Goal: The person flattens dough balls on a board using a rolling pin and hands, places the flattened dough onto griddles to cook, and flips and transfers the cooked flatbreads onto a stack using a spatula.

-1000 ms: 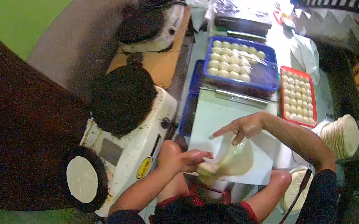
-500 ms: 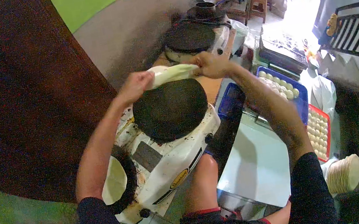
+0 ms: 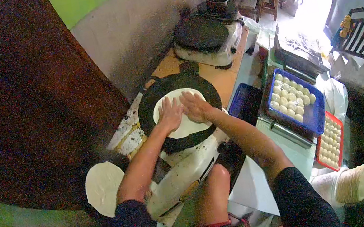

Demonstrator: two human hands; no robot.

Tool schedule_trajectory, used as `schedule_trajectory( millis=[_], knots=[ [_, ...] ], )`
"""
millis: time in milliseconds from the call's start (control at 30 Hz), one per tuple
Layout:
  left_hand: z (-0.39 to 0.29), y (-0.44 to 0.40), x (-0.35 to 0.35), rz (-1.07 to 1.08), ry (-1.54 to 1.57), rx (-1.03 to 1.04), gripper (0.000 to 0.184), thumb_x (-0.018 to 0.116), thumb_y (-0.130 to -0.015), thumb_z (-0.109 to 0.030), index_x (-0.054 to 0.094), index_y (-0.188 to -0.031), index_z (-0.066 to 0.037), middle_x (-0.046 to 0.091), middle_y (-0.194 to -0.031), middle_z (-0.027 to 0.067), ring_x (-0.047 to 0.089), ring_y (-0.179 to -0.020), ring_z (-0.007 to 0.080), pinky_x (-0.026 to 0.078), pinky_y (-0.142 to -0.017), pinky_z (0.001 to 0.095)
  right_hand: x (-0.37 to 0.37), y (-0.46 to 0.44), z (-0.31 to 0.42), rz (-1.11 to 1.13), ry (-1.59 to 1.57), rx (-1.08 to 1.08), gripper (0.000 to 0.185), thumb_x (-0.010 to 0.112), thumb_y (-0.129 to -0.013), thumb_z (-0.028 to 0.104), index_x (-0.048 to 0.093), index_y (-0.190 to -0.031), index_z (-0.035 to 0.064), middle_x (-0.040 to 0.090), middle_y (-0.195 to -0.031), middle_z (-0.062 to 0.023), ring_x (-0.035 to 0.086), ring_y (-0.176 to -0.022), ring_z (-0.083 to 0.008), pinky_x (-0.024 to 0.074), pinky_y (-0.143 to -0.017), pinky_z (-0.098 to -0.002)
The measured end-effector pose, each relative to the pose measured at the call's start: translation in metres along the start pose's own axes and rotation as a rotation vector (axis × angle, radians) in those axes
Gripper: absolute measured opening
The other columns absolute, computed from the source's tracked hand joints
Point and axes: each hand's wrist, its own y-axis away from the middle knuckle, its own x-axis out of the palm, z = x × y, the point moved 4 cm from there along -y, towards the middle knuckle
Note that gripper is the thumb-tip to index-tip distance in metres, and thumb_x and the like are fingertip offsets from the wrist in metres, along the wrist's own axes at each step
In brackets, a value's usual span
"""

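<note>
A round, pale flatbread (image 3: 186, 127) lies on a black griddle (image 3: 152, 108) over the white stove (image 3: 181, 183). My left hand (image 3: 171, 115) rests flat on the left half of the dough, its fingers stretched out. Beside it, my right hand (image 3: 196, 106) presses on the right half, also open, with the fingertips of both hands close together. A second flatbread (image 3: 105, 189) sits on another dark pan at the lower left, partly behind my left arm.
Dough balls fill a blue tray (image 3: 319, 107) and a red tray (image 3: 341, 161) on the right. Below them stands a stack of flatbreads (image 3: 355, 184). Further back are another griddle (image 3: 201, 32) and a saucepan (image 3: 217, 5). An empty-looking blue tray (image 3: 245, 99) lies right of the stove.
The flatbread, earlier held up between both hands above the bare griddle, now lies on it. My hands have come down, let go of its edges and spread flat on top.
</note>
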Motion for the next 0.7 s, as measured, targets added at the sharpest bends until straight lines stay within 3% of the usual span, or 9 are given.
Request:
schedule_trajectory(
  millis=[167,267,300,367,400,500,533,633,700],
  knots=[
    [-0.001,-0.007,-0.006,-0.155,-0.003,0.048,0.061,0.037,-0.105,-0.035,0.029,-0.150,0.006,0.022,-0.157,0.0341,0.021,-0.147,0.0477,0.021,-0.119,0.0578,-0.030,0.008,-0.008,-0.071,0.134,-0.067,0.064,0.036,-0.104,0.048,0.036,-0.151,0.0056,0.030,-0.160,-0.0168,0.028,-0.149,-0.0314,0.0201,-0.121,-0.0544],
    [0.000,0.058,0.004,0.127,-0.136,-0.012,0.064,0.040,-0.102,-0.042,0.036,-0.146,0.006,0.037,-0.152,0.0278,0.031,-0.144,0.0420,0.010,-0.119,0.0635,-0.017,0.072,0.003,0.181,0.072,-0.173,0.065,0.038,-0.103,0.051,0.039,-0.150,0.0071,0.035,-0.159,-0.0153,0.033,-0.147,-0.0299,0.0235,-0.119,-0.0561],
    [0.006,0.073,0.002,0.184,-0.213,-0.036,0.064,0.039,-0.102,-0.043,0.041,-0.144,0.006,0.039,-0.150,0.0278,0.032,-0.144,0.0416,0.006,-0.118,0.0656,-0.025,0.098,0.016,0.122,0.032,-0.152,0.062,0.038,-0.103,0.052,0.049,-0.143,0.0064,0.042,-0.154,-0.0151,0.039,-0.143,-0.0293,0.0254,-0.117,-0.0572],
    [-0.003,0.091,-0.035,0.317,-0.393,-0.088,0.060,0.037,-0.102,-0.043,0.059,-0.130,0.006,0.042,-0.149,0.0273,0.031,-0.145,0.0415,-0.001,-0.116,0.0681,-0.054,0.112,0.045,0.253,0.018,-0.147,0.061,0.036,-0.103,0.052,0.057,-0.135,0.0035,0.050,-0.147,-0.0163,0.043,-0.140,-0.0291,0.0276,-0.116,-0.0565],
    [-0.007,0.095,-0.055,0.366,-0.349,-0.091,0.059,0.035,-0.103,-0.043,0.069,-0.115,0.004,0.047,-0.146,0.0277,0.033,-0.143,0.0440,0.001,-0.116,0.0696,-0.056,0.109,0.056,0.181,-0.040,-0.133,0.061,0.035,-0.104,0.052,0.059,-0.131,0.0024,0.053,-0.144,-0.0166,0.045,-0.139,-0.0288,0.0284,-0.116,-0.0561],
    [-0.038,0.094,-0.110,0.240,-0.446,-0.091,0.058,0.036,-0.103,-0.042,0.071,-0.113,0.003,0.052,-0.140,0.0281,0.040,-0.138,0.0458,0.004,-0.115,0.0711,-0.039,0.096,0.079,0.015,-0.162,-0.124,0.065,0.033,-0.104,0.053,0.064,-0.120,-0.0016,0.057,-0.137,-0.0198,0.050,-0.133,-0.0301,0.0296,-0.116,-0.0535],
    [-0.047,0.089,-0.120,0.193,-0.519,-0.123,0.058,0.032,-0.105,-0.045,0.065,-0.124,-0.002,0.054,-0.140,0.0206,0.043,-0.137,0.0397,0.013,-0.114,0.0706,-0.020,0.094,0.081,0.047,-0.192,-0.125,0.066,0.033,-0.104,0.054,0.065,-0.119,-0.0021,0.060,-0.132,-0.0209,0.053,-0.130,-0.0309,0.0297,-0.116,-0.0535],
    [-0.107,0.090,-0.150,0.001,-0.177,-0.022,0.057,0.041,-0.102,-0.045,0.064,-0.124,0.003,0.058,-0.136,0.0236,0.047,-0.135,0.0398,0.015,-0.114,0.0692,-0.062,0.131,0.095,0.298,-0.228,-0.144,0.066,0.034,-0.103,0.056,0.065,-0.115,-0.0009,0.071,-0.102,-0.0233,0.065,-0.108,-0.0377,0.0307,-0.115,-0.0554],
    [-0.148,0.085,-0.114,-0.075,0.143,0.081,0.063,0.048,-0.100,-0.049,0.055,-0.136,0.002,0.055,-0.139,0.0239,0.049,-0.134,0.0381,0.025,-0.117,0.0564,-0.091,0.194,0.083,-0.001,-0.400,-0.119,0.063,0.037,-0.103,0.056,0.067,-0.113,0.0018,0.071,-0.105,-0.0208,0.065,-0.108,-0.0384,0.0306,-0.115,-0.0557]
  ],
)
